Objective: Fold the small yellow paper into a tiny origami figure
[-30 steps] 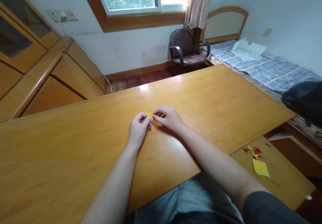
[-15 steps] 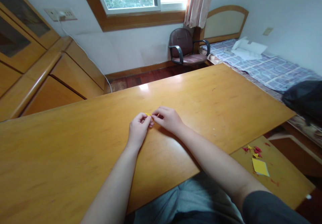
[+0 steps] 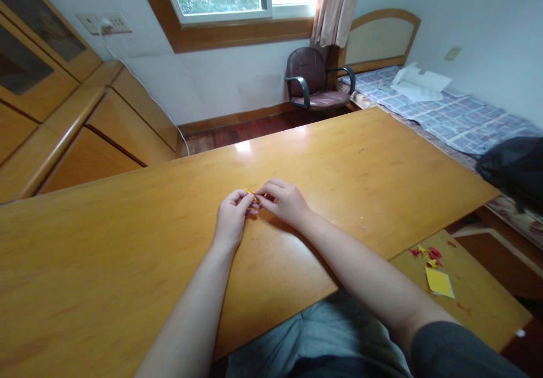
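A small piece of folded yellow paper (image 3: 251, 192) is pinched between my two hands, just above the wooden table (image 3: 127, 242). My left hand (image 3: 231, 214) grips it from the left between thumb and fingers. From the right, the thumb and fingertips of my right hand (image 3: 283, 200) close on its other side. The fingers cover most of the paper, so its full shape is hidden; a thin pointed end sticks out at the top.
On a lower side surface (image 3: 479, 287) at right lie a stack of yellow paper squares (image 3: 440, 282) and several small red and yellow folded pieces (image 3: 432, 256). Beyond the table are a brown armchair (image 3: 311, 78), a bed (image 3: 458, 112) with a black bag (image 3: 513, 166), and a wooden cabinet (image 3: 127, 123).
My fingers have shifted slightly around the yellow paper, and a bit more of it shows between the fingertips. Both hands stay in nearly the same place.
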`<move>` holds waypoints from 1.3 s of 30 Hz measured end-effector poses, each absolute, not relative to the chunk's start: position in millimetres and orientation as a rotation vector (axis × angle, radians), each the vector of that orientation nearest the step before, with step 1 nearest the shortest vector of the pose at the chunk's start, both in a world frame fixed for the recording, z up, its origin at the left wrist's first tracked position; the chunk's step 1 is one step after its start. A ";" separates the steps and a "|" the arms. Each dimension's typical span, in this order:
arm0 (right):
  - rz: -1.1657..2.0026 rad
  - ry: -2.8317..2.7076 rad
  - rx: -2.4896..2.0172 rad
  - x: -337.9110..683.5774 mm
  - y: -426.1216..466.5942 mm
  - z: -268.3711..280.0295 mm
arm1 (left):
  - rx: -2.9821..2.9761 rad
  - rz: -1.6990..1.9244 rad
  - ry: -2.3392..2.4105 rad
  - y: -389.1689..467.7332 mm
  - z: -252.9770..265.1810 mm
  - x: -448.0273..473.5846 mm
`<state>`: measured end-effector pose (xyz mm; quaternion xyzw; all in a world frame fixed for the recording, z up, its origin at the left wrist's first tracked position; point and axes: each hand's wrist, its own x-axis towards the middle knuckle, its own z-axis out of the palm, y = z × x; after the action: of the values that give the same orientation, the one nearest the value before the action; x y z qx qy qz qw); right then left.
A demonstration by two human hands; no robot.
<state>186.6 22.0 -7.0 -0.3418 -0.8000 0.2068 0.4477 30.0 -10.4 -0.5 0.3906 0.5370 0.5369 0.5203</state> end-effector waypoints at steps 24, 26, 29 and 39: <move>0.727 -1.912 -0.849 189.0 25.5 -4.6 | 0.953 1.284 1.242 -10.3 0.2 28.8; 0.720 -1.923 -0.867 188.4 25.4 -5.3 | 0.951 1.290 1.260 -9.6 -1.8 28.6; 0.659 -1.969 -0.864 187.5 24.1 -6.2 | 0.934 1.297 1.271 -8.3 -4.7 28.2; 0.352 -2.180 -0.848 189.0 21.9 -5.8 | 0.883 1.291 1.249 -8.8 0.1 29.6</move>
<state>189.0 21.9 -5.8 -0.3318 -0.8531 0.1377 0.3784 29.6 -8.8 0.1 0.3713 0.5254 0.5429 0.5397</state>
